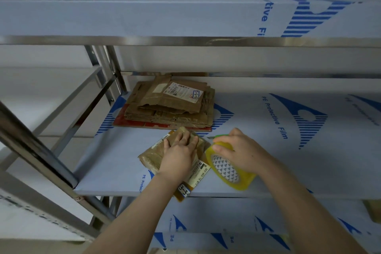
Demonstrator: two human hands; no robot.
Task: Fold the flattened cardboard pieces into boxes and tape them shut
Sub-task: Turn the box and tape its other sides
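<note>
Down on the shelf (329, 167), the left hand (179, 155) presses straight fingers flat on the small cardboard box (151, 158), the right hand (239, 150) just beside it curls its fingers round a tape roll (228, 169), and the flattened cardboard stack (171, 107) lies beyond both.

steel shelving (144, 40), blue protective film (268, 150)

Covered much of the box (150, 158) with the left hand (179, 156), part of the tape roll (228, 169) with the right hand (241, 150). Could not read the label print on the stack (171, 107).
</note>
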